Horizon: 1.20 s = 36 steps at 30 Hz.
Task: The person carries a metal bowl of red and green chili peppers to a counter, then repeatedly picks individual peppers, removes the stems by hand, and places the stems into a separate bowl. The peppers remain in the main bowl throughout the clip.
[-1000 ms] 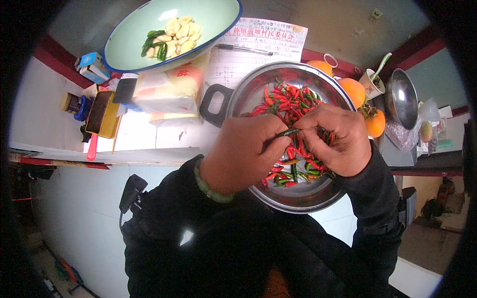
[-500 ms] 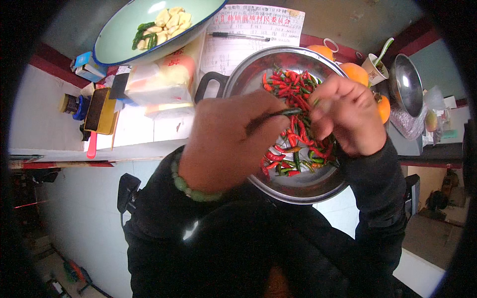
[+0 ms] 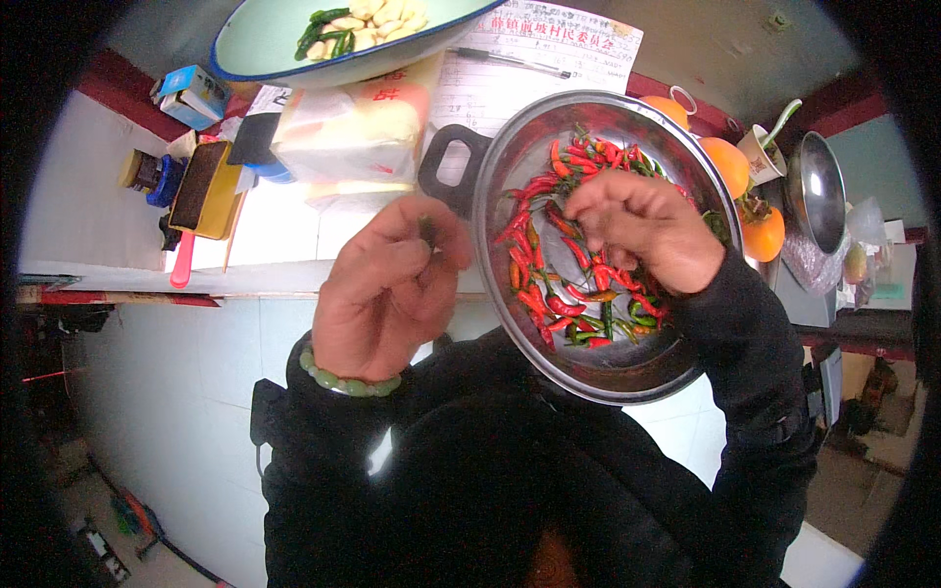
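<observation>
A steel pot [image 3: 627,372] with a black handle [image 3: 446,167] sits at the counter's edge, holding several red and green chili peppers [image 3: 549,284]. My left hand [image 3: 387,289], a green bead bracelet on its wrist, is left of the pot over the counter edge, fingers pinched on a small green stem [image 3: 427,230]. Over the pot, my right hand [image 3: 642,230] reaches among the chilies with fingers curled; whether it grips one is hidden.
A pale green enamel basin [image 3: 265,39] with garlic and green chilies stands at the back, over a plastic bag [image 3: 353,137]. A printed paper with a pen [image 3: 510,61], orange fruits [image 3: 730,162], a cup, a steel ladle [image 3: 818,191] and small boxes [image 3: 196,93] crowd the counter.
My hands, together over the pot a second ago, have parted: the left moved left out of the pot with a green stem, and the right stayed among the chilies.
</observation>
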Tool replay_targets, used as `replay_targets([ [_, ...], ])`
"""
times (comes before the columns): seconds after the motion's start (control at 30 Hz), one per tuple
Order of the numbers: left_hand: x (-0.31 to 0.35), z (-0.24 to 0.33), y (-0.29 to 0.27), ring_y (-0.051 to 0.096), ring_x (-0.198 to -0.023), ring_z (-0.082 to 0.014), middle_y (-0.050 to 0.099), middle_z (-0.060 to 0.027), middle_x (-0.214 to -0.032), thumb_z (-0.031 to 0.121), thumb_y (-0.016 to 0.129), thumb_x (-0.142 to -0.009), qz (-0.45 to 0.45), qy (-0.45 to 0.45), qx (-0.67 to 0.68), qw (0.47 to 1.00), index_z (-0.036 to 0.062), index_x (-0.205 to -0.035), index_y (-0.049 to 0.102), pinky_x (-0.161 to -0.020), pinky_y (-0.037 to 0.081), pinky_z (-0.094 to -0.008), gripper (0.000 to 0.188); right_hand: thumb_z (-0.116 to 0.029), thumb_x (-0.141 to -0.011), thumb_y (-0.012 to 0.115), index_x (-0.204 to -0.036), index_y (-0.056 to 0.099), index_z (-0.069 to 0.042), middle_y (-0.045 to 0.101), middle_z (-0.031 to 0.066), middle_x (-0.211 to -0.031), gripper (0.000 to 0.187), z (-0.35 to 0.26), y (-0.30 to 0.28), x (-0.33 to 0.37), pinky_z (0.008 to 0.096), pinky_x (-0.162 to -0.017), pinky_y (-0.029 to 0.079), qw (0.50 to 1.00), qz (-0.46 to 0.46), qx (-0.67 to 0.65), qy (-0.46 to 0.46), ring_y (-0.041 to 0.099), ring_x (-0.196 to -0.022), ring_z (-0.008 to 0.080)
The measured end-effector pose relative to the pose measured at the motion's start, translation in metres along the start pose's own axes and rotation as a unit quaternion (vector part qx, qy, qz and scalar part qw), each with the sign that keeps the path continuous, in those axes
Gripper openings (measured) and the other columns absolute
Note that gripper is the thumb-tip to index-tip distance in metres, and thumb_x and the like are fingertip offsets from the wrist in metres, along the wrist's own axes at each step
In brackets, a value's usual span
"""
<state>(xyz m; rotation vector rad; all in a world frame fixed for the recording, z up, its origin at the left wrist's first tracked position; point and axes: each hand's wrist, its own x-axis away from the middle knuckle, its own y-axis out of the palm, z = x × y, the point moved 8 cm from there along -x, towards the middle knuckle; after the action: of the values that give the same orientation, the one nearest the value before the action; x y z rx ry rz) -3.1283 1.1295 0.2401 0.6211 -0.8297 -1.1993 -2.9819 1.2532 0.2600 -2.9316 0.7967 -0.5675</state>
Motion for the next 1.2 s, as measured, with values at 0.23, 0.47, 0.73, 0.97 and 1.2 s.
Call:
replay_targets([
  [0.23, -0.004, -0.012, -0.007, 0.042, -0.048, -0.0103, 0.053, -0.0060, -0.070, 0.016, 0.050, -0.085, 0.010, -0.027, -0.042, 0.999, 0.0023, -0.097, 0.052, -0.039, 0.030, -0.0205, 0.018, -0.012, -0.079, 0.063, -0.095, 0.058, -0.007, 0.053, 0.0103, -0.059, 0.018, 0.000, 0.048, -0.025, 0.0367, -0.052, 0.043, 0.882, -0.046, 0.444, -0.149, 0.056, -0.055, 0.0234],
  [0.47, -0.001, -0.011, -0.007, 0.041, -0.045, -0.0107, 0.053, -0.0053, -0.066, 0.017, 0.051, -0.086, 0.006, -0.012, -0.088, 0.996, 0.0025, -0.095, 0.053, -0.039, 0.030, -0.0211, 0.017, -0.011, -0.076, 0.058, -0.090, 0.060, -0.008, 0.060, 0.0159, -0.069, 0.014, -0.013, -0.043, 0.015, 0.0426, -0.062, 0.048, 0.790, 0.085, 0.607, -0.016, 0.061, -0.068, 0.0329],
  [0.73, -0.005, -0.021, -0.003, 0.038, -0.043, -0.0093, 0.050, -0.0039, -0.061, 0.020, 0.052, -0.088, -0.041, -0.057, -0.093, 0.993, 0.0025, -0.093, 0.054, -0.038, 0.028, -0.0205, 0.018, -0.006, -0.077, 0.056, -0.095, 0.062, -0.004, 0.063, 0.0163, -0.078, 0.019, 0.023, 0.022, 0.064, 0.0399, -0.070, 0.049, 0.897, -0.222, 0.381, 0.042, 0.062, -0.074, 0.0343],
  [0.97, -0.003, -0.021, -0.001, 0.035, -0.043, -0.0066, 0.049, -0.0025, -0.061, 0.021, 0.052, -0.088, -0.036, -0.056, -0.125, 0.990, 0.0029, -0.093, 0.055, -0.039, 0.026, -0.0189, 0.019, -0.013, -0.077, 0.057, -0.094, 0.062, -0.010, 0.061, 0.0173, -0.073, 0.017, -0.004, -0.027, 0.034, 0.0456, -0.064, 0.049, 0.830, 0.078, 0.552, 0.005, 0.061, -0.070, 0.0360],
  [1.2, -0.005, -0.024, -0.003, 0.035, -0.043, -0.0057, 0.050, -0.0020, -0.063, 0.016, 0.051, -0.087, -0.023, -0.064, -0.123, 0.990, 0.0028, -0.095, 0.056, -0.039, 0.025, -0.0181, 0.016, -0.015, -0.074, 0.065, -0.087, 0.061, -0.005, 0.062, 0.0153, -0.072, 0.017, -0.001, 0.054, -0.001, 0.0433, -0.062, 0.048, 0.847, -0.077, 0.519, -0.091, 0.061, -0.068, 0.0349],
])
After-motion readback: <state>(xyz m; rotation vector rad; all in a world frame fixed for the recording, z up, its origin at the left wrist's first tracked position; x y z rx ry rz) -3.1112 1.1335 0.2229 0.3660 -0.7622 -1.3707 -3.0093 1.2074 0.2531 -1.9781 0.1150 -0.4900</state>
